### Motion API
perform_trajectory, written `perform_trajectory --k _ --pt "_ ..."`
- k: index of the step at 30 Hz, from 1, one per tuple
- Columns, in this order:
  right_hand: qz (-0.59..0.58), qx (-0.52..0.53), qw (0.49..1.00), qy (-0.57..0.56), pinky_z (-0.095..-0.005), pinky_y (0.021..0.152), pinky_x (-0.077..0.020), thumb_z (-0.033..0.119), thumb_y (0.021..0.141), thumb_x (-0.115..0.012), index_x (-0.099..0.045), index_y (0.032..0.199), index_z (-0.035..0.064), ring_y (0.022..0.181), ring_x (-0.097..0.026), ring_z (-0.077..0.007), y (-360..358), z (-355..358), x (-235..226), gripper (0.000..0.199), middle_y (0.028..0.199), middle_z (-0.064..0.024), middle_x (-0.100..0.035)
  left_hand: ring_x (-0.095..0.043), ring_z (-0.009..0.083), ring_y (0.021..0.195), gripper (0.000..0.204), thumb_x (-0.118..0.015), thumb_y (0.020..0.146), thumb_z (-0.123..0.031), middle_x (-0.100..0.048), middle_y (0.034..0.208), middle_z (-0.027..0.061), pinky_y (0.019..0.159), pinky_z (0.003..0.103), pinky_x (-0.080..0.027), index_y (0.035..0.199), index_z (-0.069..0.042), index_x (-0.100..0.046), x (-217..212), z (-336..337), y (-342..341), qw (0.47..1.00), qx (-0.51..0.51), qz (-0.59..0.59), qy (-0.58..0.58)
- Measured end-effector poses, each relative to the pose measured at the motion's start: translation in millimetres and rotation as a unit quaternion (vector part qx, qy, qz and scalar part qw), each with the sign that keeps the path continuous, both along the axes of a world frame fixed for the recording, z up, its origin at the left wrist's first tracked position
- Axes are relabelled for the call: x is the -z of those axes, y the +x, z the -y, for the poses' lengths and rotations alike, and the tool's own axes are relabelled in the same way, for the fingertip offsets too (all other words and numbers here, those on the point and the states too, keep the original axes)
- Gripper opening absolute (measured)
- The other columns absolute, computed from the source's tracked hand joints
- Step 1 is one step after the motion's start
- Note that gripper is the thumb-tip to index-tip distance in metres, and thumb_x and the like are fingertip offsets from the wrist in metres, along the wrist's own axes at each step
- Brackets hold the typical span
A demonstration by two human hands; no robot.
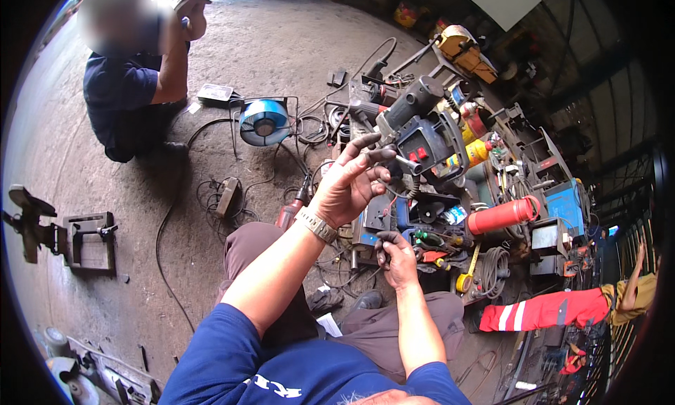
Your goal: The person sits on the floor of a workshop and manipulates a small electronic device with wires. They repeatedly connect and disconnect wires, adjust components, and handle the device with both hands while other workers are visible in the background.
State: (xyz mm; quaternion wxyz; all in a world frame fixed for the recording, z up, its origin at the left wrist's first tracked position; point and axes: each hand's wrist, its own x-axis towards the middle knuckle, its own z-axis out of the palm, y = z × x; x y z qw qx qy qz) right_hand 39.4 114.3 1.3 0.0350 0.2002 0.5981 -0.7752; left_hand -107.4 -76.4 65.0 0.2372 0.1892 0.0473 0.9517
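My left hand [351,183], with a metal-banded wristwatch [317,224] on its wrist, is raised with fingers apart and slightly curled. I see nothing held in it. Just beyond its fingertips is a short silver metal cylinder [408,164], in front of a large grey and black power tool [424,143] with red switches. I cannot tell whether the fingers touch either. Lower and to the right, my right hand [399,263] is closed, thumb and fingers pinched together; what they hold, if anything, is hidden. It is beside a blue-sided box [365,233] and several hand tools.
A blue round fan [264,122] and a red corded tool [290,214] stand among cables on the floor. At right are a red cylinder [502,216], a yellow tape measure [465,283] and coiled cable [494,271]. One person [130,88] crouches at far left; another in red trousers [548,313] is at right.
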Motion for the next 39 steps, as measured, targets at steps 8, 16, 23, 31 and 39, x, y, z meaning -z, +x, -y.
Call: perform_trajectory --k 8,16,23,31,39 --pt "-0.036 -0.12 0.955 0.267 -0.0205 0.051 -0.0376 0.009 0.099 -0.053 -0.065 0.11 0.0038 0.057 -0.048 -0.0049 -47.3 9.1 -47.2 0.017 0.077 0.0007 -0.06 -0.064 0.0154 0.084 0.037 -0.065 0.095 -0.023 -0.067 0.11 0.0101 0.073 0.027 -0.051 0.127 -0.007 -0.055 11.4 -7.6 -6.6 0.987 -0.036 0.084 -0.134" --pt "-0.13 -0.143 0.914 0.358 -0.0219 0.064 -0.0418 0.009 0.1 -0.05 -0.053 0.134 0.002 0.073 -0.05 -0.006 -107.5 33.2 -99.0 0.035 0.085 0.0018 -0.057 -0.062 0.0079 0.07 0.028 -0.065 0.094 -0.014 -0.067 0.098 0.0044 0.061 0.021 -0.048 0.12 -0.005 -0.058 20.3 -16.0 -8.4 0.912 -0.189 0.16 -0.327" --pt "0.017 -0.261 0.561 0.785 -0.0444 0.096 -0.0507 0.014 0.088 -0.057 -0.063 0.127 0.0067 0.113 -0.064 -0.0369 -257.5 69.6 -124.5 0.04 0.121 -0.0212 -0.065 -0.063 0.0096 0.072 0.027 -0.06 0.096 -0.015 -0.067 0.099 0.006 0.063 0.023 -0.047 0.122 -0.006 -0.056 18.9 2.8 -16.8 0.908 -0.195 0.238 -0.284" --pt "0.208 -0.325 0.376 0.842 -0.0416 0.1 -0.0492 0.004 0.083 -0.061 -0.07 0.119 0.0062 0.121 -0.061 -0.0297 -318.0 17.3 -168.4 0.037 0.128 -0.0173 -0.064 -0.063 0.0104 0.071 0.022 -0.06 0.096 -0.014 -0.068 0.095 0.0068 0.061 0.022 -0.048 0.116 -0.006 -0.058 15.2 2.9 -17.8 0.927 -0.174 0.23 -0.24" --pt "0.119 -0.253 0.395 0.875 -0.0401 0.102 -0.0486 -0.003 0.084 -0.053 -0.046 0.145 0.0272 0.119 -0.062 -0.0287 -310.4 26.8 -170.6 0.069 0.129 -0.0156 -0.062 -0.064 0.0123 0.07 0.019 -0.06 0.096 -0.014 -0.068 0.092 0.0069 0.062 0.024 -0.05 0.112 -0.006 -0.057 23.1 -7.3 -21.5 0.928 -0.138 0.242 -0.246"
